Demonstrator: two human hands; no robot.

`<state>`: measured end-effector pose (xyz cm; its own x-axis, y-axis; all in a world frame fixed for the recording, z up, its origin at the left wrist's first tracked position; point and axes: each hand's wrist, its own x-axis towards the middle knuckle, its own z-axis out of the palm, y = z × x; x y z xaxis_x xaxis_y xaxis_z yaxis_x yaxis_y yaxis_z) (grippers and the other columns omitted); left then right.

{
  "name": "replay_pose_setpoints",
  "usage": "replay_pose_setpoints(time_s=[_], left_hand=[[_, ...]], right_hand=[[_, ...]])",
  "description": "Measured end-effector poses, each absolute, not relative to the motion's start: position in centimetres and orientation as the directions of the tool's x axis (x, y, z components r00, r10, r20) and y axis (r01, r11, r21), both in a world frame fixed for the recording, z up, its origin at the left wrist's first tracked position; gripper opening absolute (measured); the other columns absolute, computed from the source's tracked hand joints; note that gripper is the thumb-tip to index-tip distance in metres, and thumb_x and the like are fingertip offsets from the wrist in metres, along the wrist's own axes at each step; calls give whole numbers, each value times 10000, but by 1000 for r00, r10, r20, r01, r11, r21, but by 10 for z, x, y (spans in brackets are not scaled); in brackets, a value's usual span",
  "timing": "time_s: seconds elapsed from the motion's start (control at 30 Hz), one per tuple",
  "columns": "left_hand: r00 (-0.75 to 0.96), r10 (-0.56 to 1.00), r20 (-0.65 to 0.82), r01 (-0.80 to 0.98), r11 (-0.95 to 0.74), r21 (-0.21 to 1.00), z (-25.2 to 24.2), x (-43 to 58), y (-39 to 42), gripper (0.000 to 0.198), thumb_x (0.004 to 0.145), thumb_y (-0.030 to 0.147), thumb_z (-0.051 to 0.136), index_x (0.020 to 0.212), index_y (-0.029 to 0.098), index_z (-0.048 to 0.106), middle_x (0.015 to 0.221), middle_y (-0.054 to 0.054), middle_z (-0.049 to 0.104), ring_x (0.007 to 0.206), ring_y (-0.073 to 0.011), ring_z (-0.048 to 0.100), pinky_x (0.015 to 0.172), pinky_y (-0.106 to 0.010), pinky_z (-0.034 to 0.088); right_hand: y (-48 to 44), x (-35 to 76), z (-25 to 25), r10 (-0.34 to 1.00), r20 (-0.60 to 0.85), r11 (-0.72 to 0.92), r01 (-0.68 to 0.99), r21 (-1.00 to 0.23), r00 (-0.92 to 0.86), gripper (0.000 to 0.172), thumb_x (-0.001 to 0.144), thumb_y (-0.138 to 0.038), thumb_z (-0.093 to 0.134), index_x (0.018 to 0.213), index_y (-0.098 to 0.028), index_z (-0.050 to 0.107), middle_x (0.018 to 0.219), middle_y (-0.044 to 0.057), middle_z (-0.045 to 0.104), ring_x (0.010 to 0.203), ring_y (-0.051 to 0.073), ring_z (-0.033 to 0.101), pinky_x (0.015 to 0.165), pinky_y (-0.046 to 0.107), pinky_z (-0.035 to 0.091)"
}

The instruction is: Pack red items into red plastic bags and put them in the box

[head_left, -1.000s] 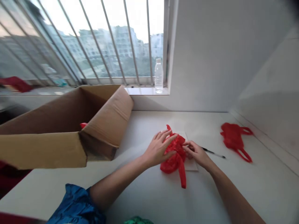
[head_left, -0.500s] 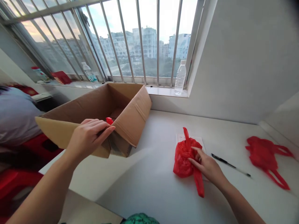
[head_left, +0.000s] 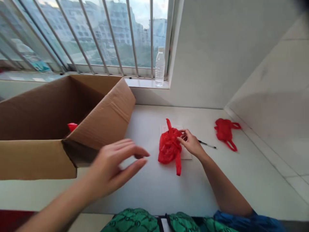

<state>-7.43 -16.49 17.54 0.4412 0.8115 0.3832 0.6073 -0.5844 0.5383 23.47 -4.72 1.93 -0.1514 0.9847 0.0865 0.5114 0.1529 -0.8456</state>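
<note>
The right hand (head_left: pixel 191 144) pinches the crumpled red bag (head_left: pixel 169 148) at its upper right edge, fingers narrowed on the plastic (how firmly is hard to tell). The bag lies on the tabletop (head_left: pixel 169 193) over a sheet of paper (head_left: pixel 187 155). Left of the bag the left hand (head_left: pixel 116 167) hangs blurred in the air, fingers loosely spread and empty. Farther left stands a cardboard box (head_left: pixel 36 158). The step looks like gathering the bag, and a two-handed hold would need the left hand on its free side.

Crinkled glossy plastic bag (head_left: pixel 169 146) — matt corrugated cardboard box (head_left: pixel 48 129).
</note>
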Motion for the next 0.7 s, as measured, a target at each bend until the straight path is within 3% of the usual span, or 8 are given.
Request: replay_pose_setpoints(time_s=[0.1,0.2,0.3,0.4,0.47,0.57,0.63,0.7], left_hand=[[495,859,128,610,-449,654,114,-11,-114,293,904,452,558,752,261,720,650,-26,681,535,-180,591,518,-281,397],[290,952,101,746,-291,599,61,33,-63,461,820,618,600,599,214,590,581,-43,629,514,-198,571,521,-277,364],[195,981,6,855,-173,489,36,60,-36,519,751,692,624,623,203,509,672,-71,654,633,-252,635,572,-297,411],[265,962,-59,870,-213,444,38,70,-37,349,828,533,606,761,200,527,809,-72,680,768,-256,658,633,-302,444],[315,948,-47,771,-227,595,52,66,-51,273,869,464,565,836,196,533,826,-56,670,777,-228,650,653,-298,460],[361,927,-103,375,-43,926,92,40,-85,335,878,514,557,912,181,551,832,-37,661,733,-189,652,651,-286,505],[343,921,-184,110,156,982,125,12,-111,392,843,521,627,1045,189,583,877,-36,685,755,-189,676,672,-287,540],[181,960,-214,-11,219,976,156,-22,-131,489,791,509,705,1169,219,595,855,-28,705,790,-220,698,661,-295,563]], right_hand=[[-53,245,10,988,40,110,484,-868,-152,315,846,-430,598,1088,-229,584,833,11,664,656,162,628,604,302,496],[-59,252,-1,983,6,76,378,-923,-184,295,862,-450,569,1046,-220,591,796,4,667,621,153,630,561,281,494],[-59,255,-5,985,44,97,329,-939,-165,288,862,-461,568,999,-210,603,749,-3,667,596,146,626,574,278,501],[-58,258,1,987,129,153,306,-940,-96,275,876,-465,562,970,-212,616,735,-1,670,614,144,631,606,275,511],[-59,260,9,984,171,176,285,-942,-41,280,886,-473,560,974,-216,625,717,-1,662,643,149,638,618,271,516],[-64,263,17,978,206,196,252,-948,13,300,896,-492,562,1010,-223,633,703,0,644,664,156,637,617,266,520],[-67,264,19,976,217,206,228,-951,24,317,901,-504,559,1037,-227,630,716,5,638,677,159,635,620,266,526],[-69,262,18,977,214,206,223,-953,12,330,904,-511,559,1060,-229,627,723,9,632,696,165,635,625,268,529]])
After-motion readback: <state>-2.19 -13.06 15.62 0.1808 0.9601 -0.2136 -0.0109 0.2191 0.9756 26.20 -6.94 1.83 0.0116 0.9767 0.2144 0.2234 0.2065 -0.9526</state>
